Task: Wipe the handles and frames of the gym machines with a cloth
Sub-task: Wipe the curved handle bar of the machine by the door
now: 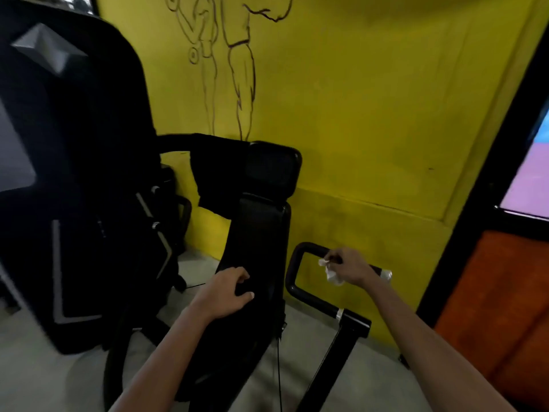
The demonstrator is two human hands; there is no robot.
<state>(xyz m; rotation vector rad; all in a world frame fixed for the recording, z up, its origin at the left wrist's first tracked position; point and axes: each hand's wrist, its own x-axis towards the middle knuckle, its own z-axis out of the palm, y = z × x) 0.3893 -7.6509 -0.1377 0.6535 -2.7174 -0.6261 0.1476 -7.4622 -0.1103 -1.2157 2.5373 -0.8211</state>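
Low at centre right, a small crumpled white cloth [330, 273] is pinched in the curled fingers of the right hand [349, 267] and held against the upper bar of a black looped handle [292, 285] on a gym machine. Just left of it, the long black padded backrest [255, 233] is touched by the left hand [227, 292], its fingers loosely bent and slightly spread with the thumb set apart. Behind both, a yellow wall [386, 114] marked with an outline drawing of a muscular figure is seen.
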